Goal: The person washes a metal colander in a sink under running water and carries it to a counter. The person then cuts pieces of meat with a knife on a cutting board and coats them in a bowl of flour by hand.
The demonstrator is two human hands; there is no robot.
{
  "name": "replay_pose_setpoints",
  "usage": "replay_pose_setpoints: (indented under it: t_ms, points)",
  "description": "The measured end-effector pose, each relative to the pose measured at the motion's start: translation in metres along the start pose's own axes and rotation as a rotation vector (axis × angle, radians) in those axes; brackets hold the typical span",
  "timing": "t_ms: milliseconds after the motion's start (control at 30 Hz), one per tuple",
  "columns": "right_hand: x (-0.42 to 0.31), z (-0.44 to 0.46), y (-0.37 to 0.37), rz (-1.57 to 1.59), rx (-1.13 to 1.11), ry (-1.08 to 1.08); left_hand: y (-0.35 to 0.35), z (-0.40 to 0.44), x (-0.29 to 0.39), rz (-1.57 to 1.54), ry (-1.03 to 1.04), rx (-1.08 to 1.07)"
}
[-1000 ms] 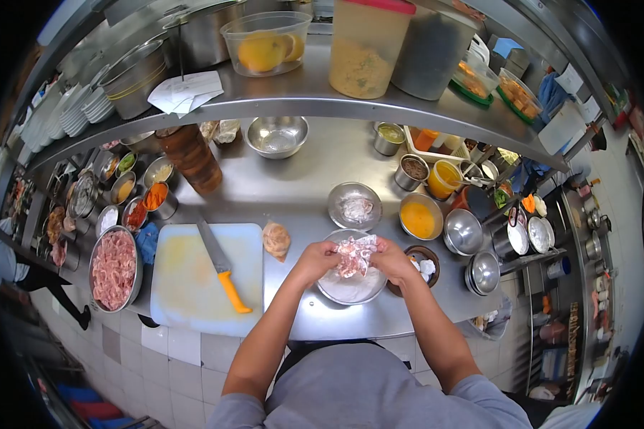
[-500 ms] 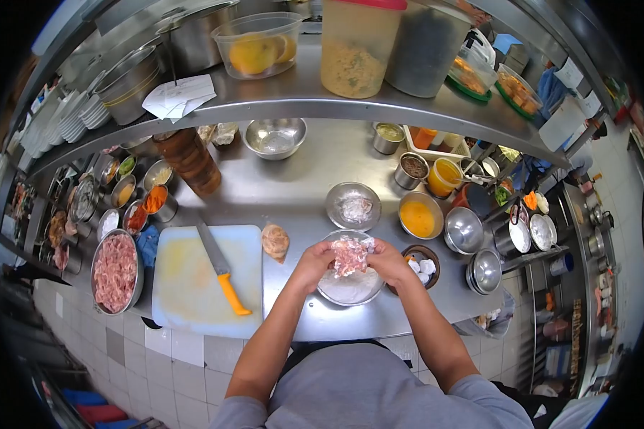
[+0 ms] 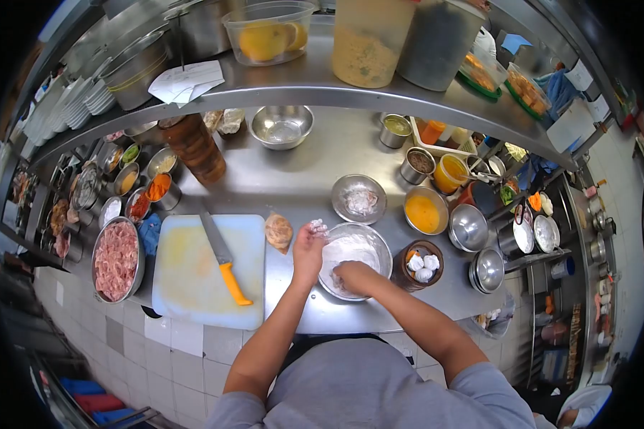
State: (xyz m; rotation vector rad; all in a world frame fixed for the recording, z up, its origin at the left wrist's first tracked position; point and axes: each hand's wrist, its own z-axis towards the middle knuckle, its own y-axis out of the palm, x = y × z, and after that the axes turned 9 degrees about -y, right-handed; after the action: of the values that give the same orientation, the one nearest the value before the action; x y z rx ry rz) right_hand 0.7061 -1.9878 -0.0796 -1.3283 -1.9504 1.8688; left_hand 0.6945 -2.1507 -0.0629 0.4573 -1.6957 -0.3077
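Note:
A steel bowl of white flour [image 3: 356, 247] stands in front of me. My right hand [image 3: 353, 279] reaches down into it at the lower left, its fingers closed on something I cannot make out. My left hand [image 3: 310, 247] is raised beside the bowl's left rim, with flour on its curled fingertips; whether it holds anything is unclear. Behind the bowl, a smaller steel bowl [image 3: 342, 203] holds a floured piece of meat [image 3: 360, 201]. A tan lump in a plastic bag [image 3: 278, 232] lies to the left of my left hand.
A knife [image 3: 225, 261] lies on the cutting board [image 3: 168, 286], with a bowl of raw meat [image 3: 117, 257] farther left. Right of the flour stand a dark pot with white pieces [image 3: 423, 264] and a bowl of orange liquid [image 3: 423, 213]. A steel shelf [image 3: 308, 96] crosses above.
The floured meat that both hands held up over the bowl is no longer visible between them. My right hand has moved down left into the bowl; my left hand has risen at its left side.

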Motion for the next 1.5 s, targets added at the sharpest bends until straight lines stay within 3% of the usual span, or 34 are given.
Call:
replay_pose_setpoints:
  t_ms: [67,200,267,400,467,633,700,833,900,967,1067,1233,1333,1500]
  points:
    - [0.009,0.001,-0.014,0.218,-0.006,-0.027,-0.002,0.0,-0.003,0.0,0.017,0.009]
    - [0.028,0.001,-0.047,0.343,0.023,0.021,-0.003,0.002,-0.005,0.007,0.024,0.002]
    - [0.032,0.004,-0.051,0.012,0.07,0.15,-0.003,0.002,-0.005,0.018,0.021,0.01]
    - [0.026,0.002,-0.048,-0.052,0.224,0.143,-0.002,0.003,-0.003,0.022,0.017,0.006]
    - [0.013,0.005,-0.038,-0.135,-0.057,0.313,-0.002,0.002,-0.002,0.024,0.015,0.009]
    - [0.008,0.021,0.003,-0.241,0.118,0.37,0.001,0.002,0.001,-0.011,-0.021,0.016]
    - [0.013,0.026,-0.007,-0.261,-0.05,0.354,-0.001,0.001,0.001,-0.004,-0.02,0.011]
    - [0.017,0.013,-0.034,-0.153,-0.05,0.375,-0.002,0.0,0.001,-0.028,-0.022,0.013]
    - [0.027,0.005,-0.045,0.015,0.152,0.339,-0.004,-0.001,0.0,-0.036,-0.02,0.019]
    - [0.031,0.0,-0.061,0.078,0.188,0.315,-0.004,-0.001,-0.001,-0.04,-0.015,0.004]
    - [0.02,-0.017,-0.107,0.434,0.287,0.348,-0.002,0.003,-0.001,-0.033,-0.031,0.013]
    - [0.045,-0.001,-0.157,0.456,0.437,0.369,-0.001,0.002,-0.001,0.027,-0.003,0.018]
    - [0.061,0.012,-0.17,0.208,0.543,0.303,-0.001,0.001,0.0,0.037,-0.001,0.01]
    - [0.063,0.016,-0.167,0.217,0.406,0.335,-0.002,0.002,-0.002,0.016,0.015,0.014]
